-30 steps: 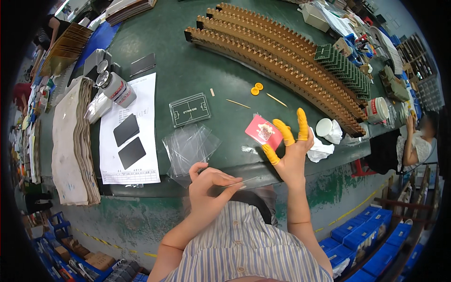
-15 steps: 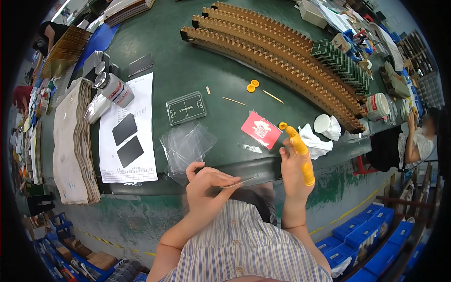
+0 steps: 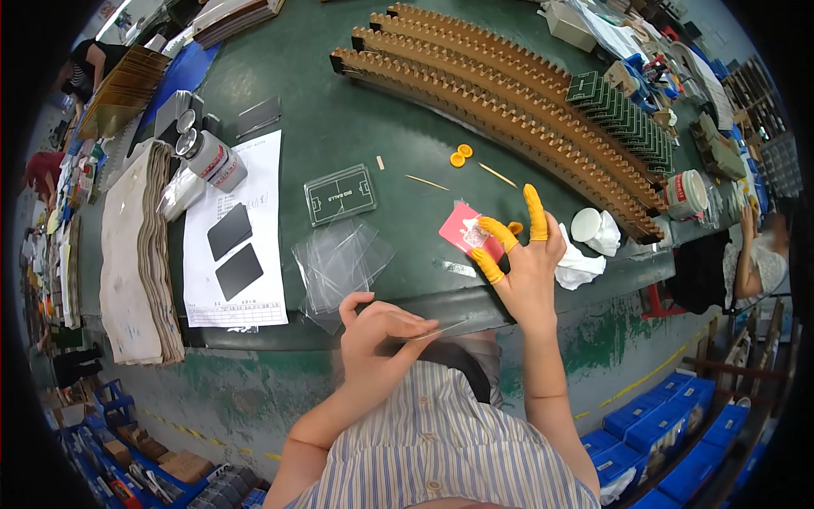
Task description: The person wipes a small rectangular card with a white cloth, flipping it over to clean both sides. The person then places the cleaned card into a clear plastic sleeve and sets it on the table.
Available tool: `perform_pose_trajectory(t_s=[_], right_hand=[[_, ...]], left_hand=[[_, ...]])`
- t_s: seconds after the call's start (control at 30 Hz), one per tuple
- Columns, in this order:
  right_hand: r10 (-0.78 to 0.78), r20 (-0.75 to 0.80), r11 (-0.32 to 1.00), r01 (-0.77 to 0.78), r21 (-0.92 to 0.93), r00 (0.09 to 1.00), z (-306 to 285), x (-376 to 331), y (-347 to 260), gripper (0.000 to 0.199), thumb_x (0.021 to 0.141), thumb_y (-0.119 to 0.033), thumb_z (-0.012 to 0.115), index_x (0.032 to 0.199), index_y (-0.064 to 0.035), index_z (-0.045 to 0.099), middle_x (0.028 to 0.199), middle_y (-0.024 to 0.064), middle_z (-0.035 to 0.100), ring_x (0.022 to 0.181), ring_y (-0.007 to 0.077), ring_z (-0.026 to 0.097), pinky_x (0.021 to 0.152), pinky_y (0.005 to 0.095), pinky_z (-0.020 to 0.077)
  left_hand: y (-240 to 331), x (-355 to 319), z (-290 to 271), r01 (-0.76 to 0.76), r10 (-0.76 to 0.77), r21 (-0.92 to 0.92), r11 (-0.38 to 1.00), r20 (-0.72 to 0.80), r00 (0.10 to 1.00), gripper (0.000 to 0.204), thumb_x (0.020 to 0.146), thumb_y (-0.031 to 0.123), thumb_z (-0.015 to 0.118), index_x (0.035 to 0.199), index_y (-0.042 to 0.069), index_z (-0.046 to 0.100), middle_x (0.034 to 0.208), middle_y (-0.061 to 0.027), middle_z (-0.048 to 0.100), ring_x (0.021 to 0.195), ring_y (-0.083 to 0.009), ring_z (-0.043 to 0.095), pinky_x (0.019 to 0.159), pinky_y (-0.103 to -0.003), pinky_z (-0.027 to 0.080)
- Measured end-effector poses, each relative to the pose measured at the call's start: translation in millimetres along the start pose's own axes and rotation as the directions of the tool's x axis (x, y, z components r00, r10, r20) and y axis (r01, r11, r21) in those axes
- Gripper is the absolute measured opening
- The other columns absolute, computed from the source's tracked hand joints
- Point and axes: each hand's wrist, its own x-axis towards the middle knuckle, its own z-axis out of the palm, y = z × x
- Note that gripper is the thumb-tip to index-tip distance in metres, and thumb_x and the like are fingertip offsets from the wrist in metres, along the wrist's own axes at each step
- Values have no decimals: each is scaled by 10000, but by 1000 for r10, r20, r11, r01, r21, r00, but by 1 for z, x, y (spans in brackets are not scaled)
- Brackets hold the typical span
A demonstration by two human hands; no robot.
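Green surface [image 3: 314, 119] edge lies near the left hand [image 3: 377, 335], its fingers pinching a thin panel [image 3: 449, 327]; a slack pinch could drop it. Right hand's [image 3: 527, 271] fingers, yellow-cotted, spread empty over a pink card [image 3: 460, 229], contact unclear; brushing could shift it.

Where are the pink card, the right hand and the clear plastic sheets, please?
Pink card [image 3: 456, 226]: head view, its uncovered left part.
Right hand [image 3: 529, 273]: head view, its back.
Clear plastic sheets [image 3: 337, 265]: head view, middle of the pile.

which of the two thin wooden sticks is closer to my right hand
The right stick: its lower end lies close to the yellow cover on your right hand's outstretched finger. The left stick lies farther off.
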Motion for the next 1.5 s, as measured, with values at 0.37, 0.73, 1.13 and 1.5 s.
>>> perform_pose_trajectory(t_s=[0.37, 0.73, 1.13, 1.5], right_hand=[[-18, 49, 1000, 19, -23, 999, 3, 1, 0, 383, 801, -459, 618, 1067, -192, 686, 1367, 157, 404, 1206, 322, 324, 966, 468, 236], [-9, 51, 999, 11, -46, 999, 5, 1, -1, 424, 797, -493, 606, 1084, -190, 682, 1344, 173, 421, 1219, 330, 313, 978, 477, 225], [180, -36, 716, -106, 690, 983, -1, -21, -5, 460, 762, -328, 696, 1161, -116, 608, 1439, 139, 268, 1210, 311, 323, 1007, 447, 253], [-155, -201, 914, 217, 342, 967, -27, -62, -37, 242, 710, -448, 708, 939, -371, 705, 1248, 61, 370, 1095, 280, 309, 845, 362, 351]], left_hand=[[-1, 3, 0, 6, -6, -7, 1000, 24, 1000, 160, 699, 9, 750, 745, 114, 638, 795, 7, 702, 764, -89, 615, 973, -343, 234], [-3, 3, -1, -19, 19, -2, 1000, 13, 1000, 178, 692, 8, 755, 744, 123, 630, 801, 6, 703, 761, -92, 613, 972, -345, 238], [-3, -1, -4, -50, 50, 11, 999, -31, 998, 189, 696, 12, 755, 759, 133, 624, 806, 15, 704, 769, -96, 615, 982, -350, 230], [-2, -3, -5, -107, 108, 112, 988, -1, 994, 217, 634, 2, 681, 798, 144, 680, 862, 66, 698, 818, -90, 622, 966, -359, 237]])
